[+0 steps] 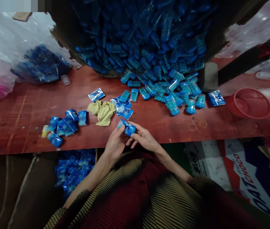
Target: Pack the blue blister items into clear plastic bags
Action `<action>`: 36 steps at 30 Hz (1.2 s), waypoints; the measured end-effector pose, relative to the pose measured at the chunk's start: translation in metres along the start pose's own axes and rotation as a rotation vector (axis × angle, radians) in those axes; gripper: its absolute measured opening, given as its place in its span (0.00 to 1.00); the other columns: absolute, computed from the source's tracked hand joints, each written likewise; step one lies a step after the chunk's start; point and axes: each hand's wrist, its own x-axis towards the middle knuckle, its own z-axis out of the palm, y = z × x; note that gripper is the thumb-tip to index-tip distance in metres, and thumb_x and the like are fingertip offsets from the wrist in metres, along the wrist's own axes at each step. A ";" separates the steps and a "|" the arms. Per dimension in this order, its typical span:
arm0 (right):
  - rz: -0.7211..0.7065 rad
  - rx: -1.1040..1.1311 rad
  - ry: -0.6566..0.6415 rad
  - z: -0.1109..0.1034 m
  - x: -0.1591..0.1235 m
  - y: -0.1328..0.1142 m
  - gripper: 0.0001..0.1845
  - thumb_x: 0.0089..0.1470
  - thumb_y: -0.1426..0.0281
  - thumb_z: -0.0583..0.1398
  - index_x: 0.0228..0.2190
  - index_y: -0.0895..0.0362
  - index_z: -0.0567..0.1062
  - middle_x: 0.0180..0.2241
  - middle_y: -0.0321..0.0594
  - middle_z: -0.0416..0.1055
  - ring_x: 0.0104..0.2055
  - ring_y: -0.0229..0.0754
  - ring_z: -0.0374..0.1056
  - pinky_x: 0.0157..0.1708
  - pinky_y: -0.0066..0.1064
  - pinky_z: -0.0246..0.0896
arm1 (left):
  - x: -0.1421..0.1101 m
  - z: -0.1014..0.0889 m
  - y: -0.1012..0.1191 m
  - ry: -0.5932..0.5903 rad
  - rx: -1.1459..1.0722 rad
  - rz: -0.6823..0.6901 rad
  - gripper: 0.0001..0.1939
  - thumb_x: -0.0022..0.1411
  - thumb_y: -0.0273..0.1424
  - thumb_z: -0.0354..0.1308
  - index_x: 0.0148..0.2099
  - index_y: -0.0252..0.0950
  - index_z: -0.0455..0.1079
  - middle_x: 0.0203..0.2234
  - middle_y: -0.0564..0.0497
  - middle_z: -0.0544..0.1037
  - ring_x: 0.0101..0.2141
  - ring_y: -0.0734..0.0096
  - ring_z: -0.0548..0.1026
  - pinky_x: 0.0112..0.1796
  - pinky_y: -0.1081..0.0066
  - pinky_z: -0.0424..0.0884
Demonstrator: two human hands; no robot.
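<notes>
Both my hands meet at the near edge of a red-brown table (17, 111), pinching one small blue packet (127, 128) between them. My left hand (115, 143) grips its left end with curled fingers. My right hand (144, 137) holds the right end, fingers bent around it. Just beyond lie a crumpled yellow cloth (103, 111) and a few clear-wrapped blue packets (123, 108).
A big heap of blue packets (149, 47) spills from a cardboard box at the back. A smaller group of wrapped packets (63, 127) lies left. A red basket (249, 103), rubber bands (197, 125), plastic bags (10, 60) and a box of packets (74, 170) below the table surround me.
</notes>
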 end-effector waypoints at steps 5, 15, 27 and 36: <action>0.030 0.103 -0.131 -0.003 -0.002 -0.005 0.36 0.54 0.65 0.57 0.61 0.52 0.50 0.32 0.38 0.73 0.31 0.38 0.75 0.23 0.23 0.70 | -0.003 -0.003 0.004 -0.046 -0.012 -0.064 0.09 0.52 0.33 0.63 0.34 0.34 0.69 0.23 0.54 0.74 0.20 0.75 0.70 0.17 0.75 0.66; 0.038 0.171 -0.154 -0.004 0.003 0.004 0.38 0.51 0.61 0.61 0.60 0.50 0.53 0.34 0.39 0.75 0.28 0.38 0.75 0.21 0.24 0.70 | -0.007 -0.002 0.002 -0.139 0.019 -0.135 0.09 0.57 0.37 0.57 0.32 0.36 0.66 0.12 0.60 0.60 0.12 0.74 0.64 0.16 0.70 0.68; -0.037 0.173 -0.124 -0.001 0.001 0.007 0.31 0.53 0.59 0.59 0.55 0.52 0.59 0.30 0.37 0.74 0.27 0.39 0.75 0.21 0.25 0.71 | -0.008 -0.001 0.002 -0.140 0.017 -0.138 0.10 0.62 0.36 0.51 0.31 0.35 0.63 0.11 0.60 0.60 0.09 0.76 0.60 0.14 0.73 0.64; -0.081 0.072 -0.001 0.009 0.003 0.019 0.31 0.53 0.58 0.57 0.56 0.52 0.57 0.29 0.35 0.72 0.23 0.36 0.73 0.19 0.25 0.68 | -0.007 -0.005 -0.003 -0.034 0.029 -0.026 0.14 0.51 0.38 0.63 0.31 0.35 0.64 0.15 0.60 0.65 0.13 0.80 0.62 0.14 0.78 0.60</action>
